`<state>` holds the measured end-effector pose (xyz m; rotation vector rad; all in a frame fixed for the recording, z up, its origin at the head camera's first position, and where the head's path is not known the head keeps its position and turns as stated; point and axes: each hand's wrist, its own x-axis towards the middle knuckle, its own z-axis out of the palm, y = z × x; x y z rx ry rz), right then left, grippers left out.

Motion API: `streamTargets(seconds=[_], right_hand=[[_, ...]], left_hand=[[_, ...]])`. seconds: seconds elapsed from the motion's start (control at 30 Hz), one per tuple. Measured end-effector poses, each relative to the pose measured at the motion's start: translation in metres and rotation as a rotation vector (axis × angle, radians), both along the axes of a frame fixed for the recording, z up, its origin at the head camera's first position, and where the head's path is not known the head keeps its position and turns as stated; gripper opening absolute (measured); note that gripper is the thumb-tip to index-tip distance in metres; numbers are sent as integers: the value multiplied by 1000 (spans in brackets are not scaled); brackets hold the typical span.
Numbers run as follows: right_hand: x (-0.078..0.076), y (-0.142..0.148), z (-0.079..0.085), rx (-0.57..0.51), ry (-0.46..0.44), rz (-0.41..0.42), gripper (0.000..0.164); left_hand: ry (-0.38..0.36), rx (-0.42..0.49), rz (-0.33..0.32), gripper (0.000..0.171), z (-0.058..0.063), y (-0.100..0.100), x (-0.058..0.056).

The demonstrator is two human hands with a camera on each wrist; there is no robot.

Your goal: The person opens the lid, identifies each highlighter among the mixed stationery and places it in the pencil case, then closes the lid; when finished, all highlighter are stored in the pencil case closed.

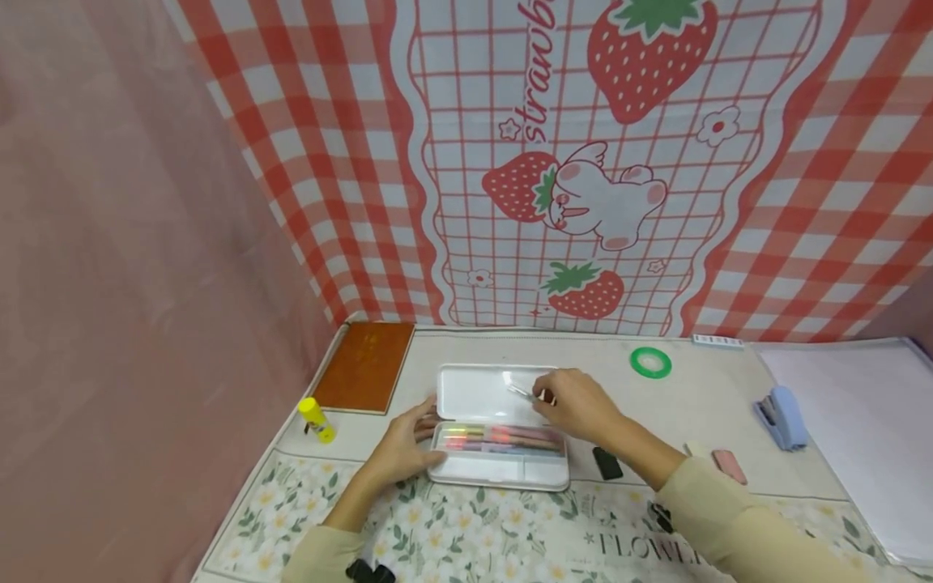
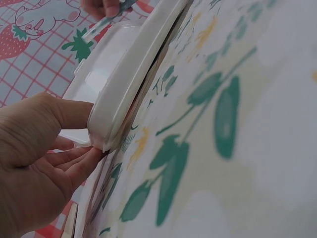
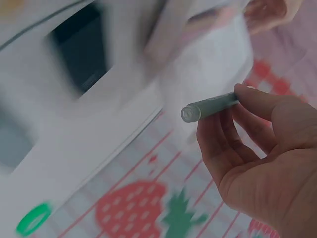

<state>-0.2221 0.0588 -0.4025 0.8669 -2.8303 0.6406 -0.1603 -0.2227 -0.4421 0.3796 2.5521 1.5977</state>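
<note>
A white pencil case (image 1: 474, 471) lies with its lid (image 1: 470, 393) folded back; several coloured pens (image 1: 510, 439) fill its long compartment. My left hand (image 1: 399, 447) grips the left end of the case. In the left wrist view, its thumb (image 2: 77, 113) presses the side wall while the fingers reach underneath. Above the lid, my right hand (image 1: 579, 402) holds a slim grey-green pen (image 3: 213, 106), pinched between thumb and fingers with one round end sticking out. Part of the pen is hidden by the hand.
Left of the case are a yellow glue stick (image 1: 317, 419) and a brown notebook (image 1: 368, 366). To the right lie a black block (image 1: 607, 463), a pink eraser (image 1: 730, 466), green tape (image 1: 650, 363), a blue stapler (image 1: 781, 418) and white paper (image 1: 860, 429). A strawberry-patterned cloth (image 1: 576, 194) hangs behind.
</note>
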Motion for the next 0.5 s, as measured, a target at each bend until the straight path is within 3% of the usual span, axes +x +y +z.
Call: streamTargets(seconds=[0.1, 0.33, 0.5], right_hand=[[5, -25, -2, 13, -36, 55, 10], [14, -61, -14, 0, -91, 188, 6], [16, -73, -20, -6, -92, 218, 5]], left_hand=[[-1, 9, 4, 85, -6, -1, -2], [11, 2, 11, 90, -33, -10, -15], [16, -2, 12, 90, -38, -12, -18]])
